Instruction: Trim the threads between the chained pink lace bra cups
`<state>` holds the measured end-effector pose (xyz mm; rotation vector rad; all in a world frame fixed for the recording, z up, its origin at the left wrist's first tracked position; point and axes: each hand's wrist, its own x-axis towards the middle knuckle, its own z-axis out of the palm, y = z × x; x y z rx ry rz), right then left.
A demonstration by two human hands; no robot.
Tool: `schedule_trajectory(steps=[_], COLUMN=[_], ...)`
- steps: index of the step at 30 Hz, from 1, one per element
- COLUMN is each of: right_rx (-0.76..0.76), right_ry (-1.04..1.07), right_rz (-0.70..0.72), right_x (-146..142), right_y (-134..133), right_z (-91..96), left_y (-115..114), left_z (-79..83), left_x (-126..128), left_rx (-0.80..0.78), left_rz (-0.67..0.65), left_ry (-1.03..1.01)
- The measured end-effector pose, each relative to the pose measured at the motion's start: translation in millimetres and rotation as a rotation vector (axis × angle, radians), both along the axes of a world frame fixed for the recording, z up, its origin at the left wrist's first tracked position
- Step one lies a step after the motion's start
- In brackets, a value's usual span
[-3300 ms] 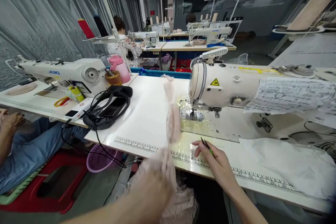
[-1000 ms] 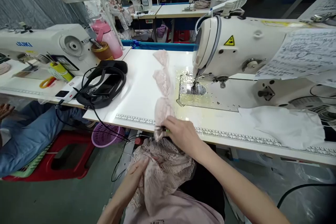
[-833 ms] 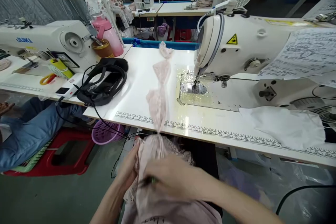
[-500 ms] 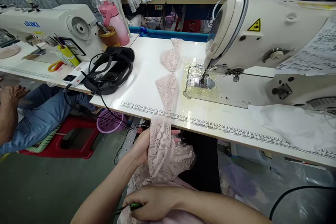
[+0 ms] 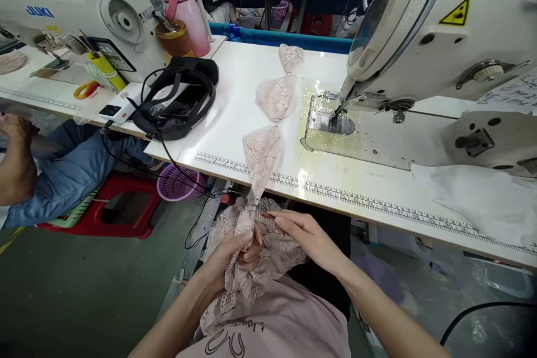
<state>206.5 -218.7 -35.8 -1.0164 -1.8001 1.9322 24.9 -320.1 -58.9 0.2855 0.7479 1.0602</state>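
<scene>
the pink lace strip (image 5: 268, 145) is bunched in the left hand (image 5: 237, 246), whose fingers (image 5: 251, 257) are clamped round it. above them it climbs over the table (image 5: 235, 117) edge beside the sewing machine (image 5: 440, 28). just right, the right hand (image 5: 306, 235) has its fingers (image 5: 279, 219) stretched out, tips at the lace; whether they pinch it cannot be told.

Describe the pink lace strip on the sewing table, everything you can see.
The lace strip is pale pink openwork fabric, several cup-shaped pieces joined end to end. It lies limp along the white table, left of the sewing machine, crosses the front edge with its printed ruler and hangs to the lap, where more lace is bunched. The left hand grips it there; the right hand touches it with its fingertips.
</scene>
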Motion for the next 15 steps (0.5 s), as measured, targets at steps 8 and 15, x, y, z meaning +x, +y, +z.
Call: schedule_trajectory(steps=[8,15], right_rx=[-0.047,0.025], right_ry=[0.063,0.050], right_rz=[-0.004,-0.014], right_x=[-19,-24], right_y=[6,7], right_z=[-9.9,-5.8], left_y=[1,0], left_z=[3.9,1.0], left_x=[2,0], left_rx=[-0.080,-0.069], left_rz=[-0.003,-0.003], left_ry=[-0.002,-0.005])
